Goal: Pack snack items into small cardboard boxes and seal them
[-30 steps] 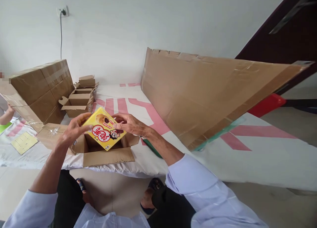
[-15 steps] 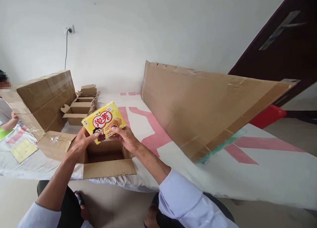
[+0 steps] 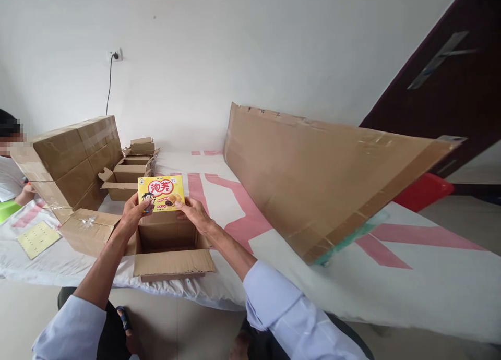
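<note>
A small yellow snack box point(image 3: 161, 193) with red characters and a cartoon face stands upright, held between both my hands. My left hand point(image 3: 133, 215) grips its lower left edge, and my right hand point(image 3: 191, 213) grips its lower right edge. The box hovers over the far rim of an open brown carton point(image 3: 168, 262) on the white and pink sheet. The carton's flaps are folded outward and its inside looks bare.
A long flattened cardboard sheet point(image 3: 313, 172) leans at the right. Stacked large cartons point(image 3: 74, 156) and several small open cartons point(image 3: 125, 175) stand at the left, beside a flat carton piece point(image 3: 84, 224) and a yellow card point(image 3: 37, 238). Another person point(image 3: 10, 167) is at the far left.
The yellow box has turned from a tilted hold to upright and level, and it has come down to the far rim of the open carton. Both hands followed it.
</note>
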`<state>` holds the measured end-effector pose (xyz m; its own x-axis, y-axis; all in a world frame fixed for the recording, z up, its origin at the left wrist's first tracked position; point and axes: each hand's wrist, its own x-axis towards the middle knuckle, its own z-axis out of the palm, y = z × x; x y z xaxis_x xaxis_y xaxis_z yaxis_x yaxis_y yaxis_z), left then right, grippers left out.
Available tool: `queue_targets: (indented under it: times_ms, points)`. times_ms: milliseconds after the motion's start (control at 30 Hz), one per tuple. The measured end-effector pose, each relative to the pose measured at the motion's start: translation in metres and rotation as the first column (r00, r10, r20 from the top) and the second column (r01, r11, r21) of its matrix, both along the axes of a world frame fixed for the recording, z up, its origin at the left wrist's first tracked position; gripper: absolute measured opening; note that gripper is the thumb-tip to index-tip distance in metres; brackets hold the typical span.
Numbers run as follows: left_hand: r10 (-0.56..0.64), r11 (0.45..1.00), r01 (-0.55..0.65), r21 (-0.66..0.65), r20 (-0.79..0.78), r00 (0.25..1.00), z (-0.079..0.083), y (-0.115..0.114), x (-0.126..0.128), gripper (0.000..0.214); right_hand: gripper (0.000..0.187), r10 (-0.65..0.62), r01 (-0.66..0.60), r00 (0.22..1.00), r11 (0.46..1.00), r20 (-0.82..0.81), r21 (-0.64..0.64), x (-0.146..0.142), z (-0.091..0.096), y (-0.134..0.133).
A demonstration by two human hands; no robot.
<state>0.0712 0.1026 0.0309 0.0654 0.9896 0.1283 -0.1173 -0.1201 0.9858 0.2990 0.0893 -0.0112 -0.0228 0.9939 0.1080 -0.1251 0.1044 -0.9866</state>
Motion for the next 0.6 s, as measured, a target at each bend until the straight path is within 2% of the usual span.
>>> queue_targets:
  times_ms: [233,600]
  points:
    - [0.05,0.995,-0.048,-0.092,0.011,0.999,-0.021,0.029,-0.003,0.065,0.031,0.011,-0.012,1.0,0.995,-0.016,-0.095,-0.005,-0.01,0.028]
    - [0.075,0.984,-0.07,-0.162,0.021,0.997,-0.027,0.043,-0.003,0.055,0.03,0.015,-0.019,0.999,0.992,-0.035,-0.125,-0.006,-0.016,0.042]
